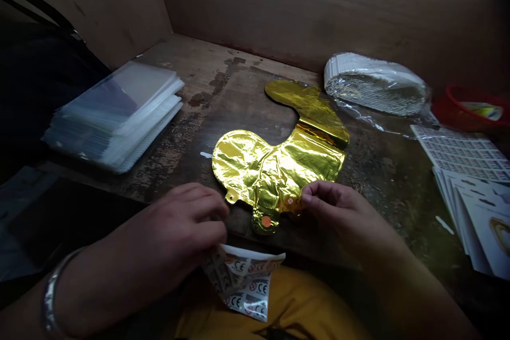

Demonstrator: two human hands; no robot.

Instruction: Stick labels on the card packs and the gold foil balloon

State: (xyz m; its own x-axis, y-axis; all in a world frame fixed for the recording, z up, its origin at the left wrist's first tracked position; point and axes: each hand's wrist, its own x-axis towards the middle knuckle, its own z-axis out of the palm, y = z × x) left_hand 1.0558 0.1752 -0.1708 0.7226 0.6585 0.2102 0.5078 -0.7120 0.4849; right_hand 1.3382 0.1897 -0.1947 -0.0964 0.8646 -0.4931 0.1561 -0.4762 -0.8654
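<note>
Head view: gold foil balloon [274,180] between the hands [171,220] [338,212]

Illumination is dim overall, with hard glare on the gold foil balloon [274,170] (brightest at centre); frame corners darken and bend.

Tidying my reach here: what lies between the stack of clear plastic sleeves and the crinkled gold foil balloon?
The head view shows worn dark wooden bench top with one small white scrap between the sleeves and the balloon.
</note>
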